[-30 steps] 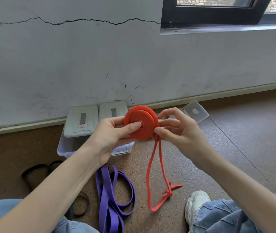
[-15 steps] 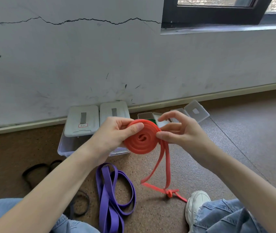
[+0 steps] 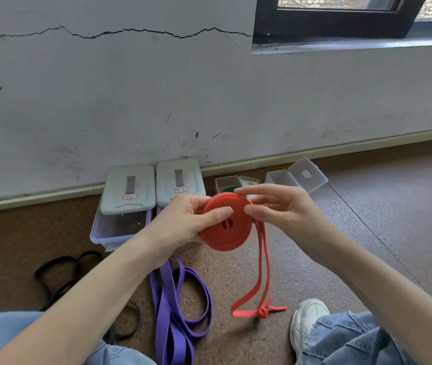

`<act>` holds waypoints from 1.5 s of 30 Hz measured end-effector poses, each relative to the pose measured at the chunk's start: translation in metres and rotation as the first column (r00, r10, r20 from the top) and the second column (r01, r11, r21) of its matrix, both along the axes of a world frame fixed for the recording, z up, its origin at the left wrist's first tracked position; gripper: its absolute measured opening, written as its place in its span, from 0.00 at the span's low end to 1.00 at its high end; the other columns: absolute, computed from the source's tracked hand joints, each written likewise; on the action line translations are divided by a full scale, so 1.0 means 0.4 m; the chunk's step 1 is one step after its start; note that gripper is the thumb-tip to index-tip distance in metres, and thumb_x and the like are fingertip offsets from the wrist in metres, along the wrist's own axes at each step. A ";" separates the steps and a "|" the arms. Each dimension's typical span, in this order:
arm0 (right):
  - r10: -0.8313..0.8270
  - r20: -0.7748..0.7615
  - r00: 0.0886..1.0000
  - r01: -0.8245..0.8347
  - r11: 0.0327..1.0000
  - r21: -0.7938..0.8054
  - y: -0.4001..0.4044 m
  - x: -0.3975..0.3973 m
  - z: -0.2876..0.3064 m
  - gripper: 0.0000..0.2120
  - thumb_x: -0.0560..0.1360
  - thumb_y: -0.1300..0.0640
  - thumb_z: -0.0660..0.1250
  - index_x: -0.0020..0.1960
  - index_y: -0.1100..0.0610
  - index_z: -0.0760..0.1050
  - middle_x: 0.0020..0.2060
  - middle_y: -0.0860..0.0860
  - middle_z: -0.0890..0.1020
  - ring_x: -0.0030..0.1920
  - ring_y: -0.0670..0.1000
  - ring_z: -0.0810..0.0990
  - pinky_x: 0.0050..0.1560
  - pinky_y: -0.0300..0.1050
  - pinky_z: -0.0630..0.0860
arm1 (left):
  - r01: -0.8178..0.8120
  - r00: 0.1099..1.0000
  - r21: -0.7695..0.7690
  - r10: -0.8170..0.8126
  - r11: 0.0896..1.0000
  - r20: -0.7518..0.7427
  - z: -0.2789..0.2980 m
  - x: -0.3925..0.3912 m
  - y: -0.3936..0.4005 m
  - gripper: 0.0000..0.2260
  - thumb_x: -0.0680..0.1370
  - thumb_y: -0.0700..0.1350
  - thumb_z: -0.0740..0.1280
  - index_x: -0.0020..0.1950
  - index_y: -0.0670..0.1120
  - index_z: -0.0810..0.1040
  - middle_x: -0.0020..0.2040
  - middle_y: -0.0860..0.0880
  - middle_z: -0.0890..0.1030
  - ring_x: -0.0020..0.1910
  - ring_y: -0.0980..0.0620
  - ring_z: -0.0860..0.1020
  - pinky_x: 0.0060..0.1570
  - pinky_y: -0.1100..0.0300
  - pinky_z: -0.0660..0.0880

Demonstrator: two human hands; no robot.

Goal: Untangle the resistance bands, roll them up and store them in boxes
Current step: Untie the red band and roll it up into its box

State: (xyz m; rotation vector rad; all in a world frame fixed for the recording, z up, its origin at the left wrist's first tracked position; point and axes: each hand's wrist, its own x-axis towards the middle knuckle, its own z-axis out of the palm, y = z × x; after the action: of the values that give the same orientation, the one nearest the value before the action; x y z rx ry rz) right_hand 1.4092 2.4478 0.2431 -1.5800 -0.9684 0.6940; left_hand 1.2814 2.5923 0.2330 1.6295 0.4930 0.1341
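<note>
A red resistance band (image 3: 226, 233) is wound into a flat coil held above the floor. My left hand (image 3: 183, 222) grips the coil's left side, thumb across its face. My right hand (image 3: 280, 206) pinches its right edge, where the loose tail hangs down to a knotted end (image 3: 262, 310) on the floor. A purple band (image 3: 175, 301) lies loose below my left forearm. A black band (image 3: 62, 272) sprawls at the lower left. Two lidded boxes (image 3: 130, 188) (image 3: 179, 180) stand by the wall, and a small open box (image 3: 226, 183) holds something green.
A clear open box with its lid up (image 3: 299, 176) sits to the right by the skirting board. My white shoe (image 3: 307, 322) and jeans-clad legs frame the bottom of the view. The wall runs right behind the boxes.
The coil has turned and grown, taking up more of the tail. The knotted end has slid a little to the left across the floor, nearer to below the coil.
</note>
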 end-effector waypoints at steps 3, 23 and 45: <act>-0.013 -0.139 0.990 0.011 1.000 -0.015 -0.003 0.008 0.000 0.09 0.71 0.66 0.69 0.51 0.59 0.76 0.41 0.58 0.84 0.43 0.53 0.83 0.50 0.44 0.79 | -0.175 0.976 -0.134 0.190 0.975 0.107 0.011 0.005 0.018 0.11 0.64 0.51 0.70 0.43 0.48 0.83 0.40 0.48 0.86 0.40 0.53 0.84 0.38 0.62 0.80; 0.092 0.250 0.964 -0.083 0.995 -0.048 0.008 -0.016 -0.003 0.10 0.74 0.65 0.68 0.48 0.50 0.78 0.38 0.53 0.81 0.41 0.52 0.82 0.48 0.45 0.80 | 0.099 0.995 0.036 -0.099 0.994 -0.012 0.000 0.000 -0.005 0.17 0.68 0.57 0.68 0.49 0.47 0.82 0.43 0.48 0.85 0.42 0.54 0.83 0.41 0.64 0.78; -0.054 -0.076 0.996 0.051 0.998 -0.032 0.004 -0.007 -0.020 0.09 0.71 0.66 0.70 0.48 0.56 0.78 0.38 0.55 0.84 0.38 0.54 0.82 0.39 0.44 0.80 | -0.020 0.999 -0.059 0.021 0.998 0.030 -0.011 0.010 0.018 0.14 0.67 0.54 0.69 0.47 0.47 0.78 0.40 0.48 0.85 0.39 0.53 0.82 0.38 0.63 0.78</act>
State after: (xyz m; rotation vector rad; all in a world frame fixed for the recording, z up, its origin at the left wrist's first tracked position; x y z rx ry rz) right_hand 1.4063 2.4494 0.2352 -1.5874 -0.8605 0.7305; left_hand 1.2854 2.5996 0.2286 1.5631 0.4858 0.1585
